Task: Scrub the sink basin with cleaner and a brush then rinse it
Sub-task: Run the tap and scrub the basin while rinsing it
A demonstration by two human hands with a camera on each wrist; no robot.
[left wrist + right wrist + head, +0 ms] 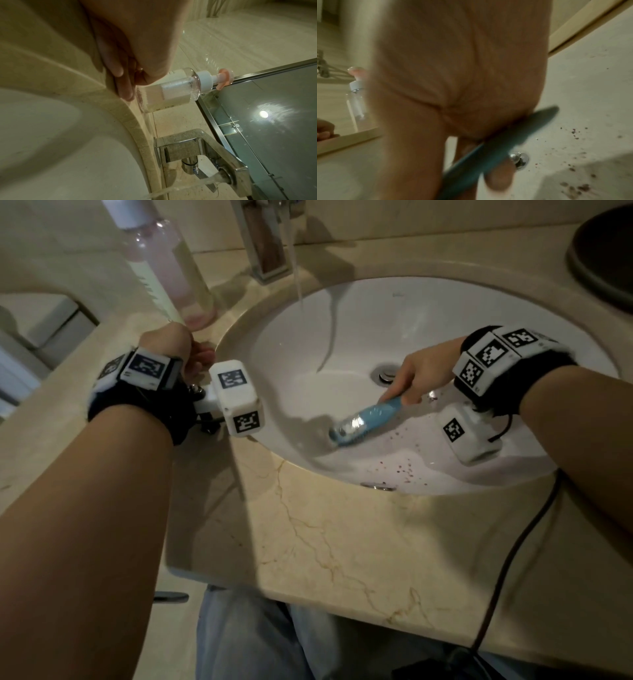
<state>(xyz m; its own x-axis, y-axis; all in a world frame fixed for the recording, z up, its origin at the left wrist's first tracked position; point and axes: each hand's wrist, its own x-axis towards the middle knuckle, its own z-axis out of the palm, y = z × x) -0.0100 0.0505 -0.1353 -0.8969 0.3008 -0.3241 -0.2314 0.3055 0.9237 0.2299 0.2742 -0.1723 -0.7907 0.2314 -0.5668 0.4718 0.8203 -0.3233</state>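
- Gripping the blue scrub brush (364,421) by its handle, right hand (419,378) with fingers curled round it, down inside the white sink basin (342,344).
- Pressing the brush head against the near-left slope of the basin, handle slanting up to the right toward the hand; blurring in the right wrist view (496,148).
- Lying just beside the hand, on its far side, the chrome drain plug (387,374) at the basin bottom.
- Speckling the near side of the basin, dark reddish spots (404,467), to the right of the brush head.
- Running from the chrome faucet (265,244) at the far edge, a thin stream of water (297,275) falling into the far part of the basin.
- Resting on the beige marble counter (342,542) at the basin's left rim, left hand (181,350) with fingers loosely bent against the stone edge, holding nothing.
- Standing upright just beyond the left hand, a clear pump bottle (164,265) with pinkish liquid, not touching the fingers as far as the left wrist view shows.
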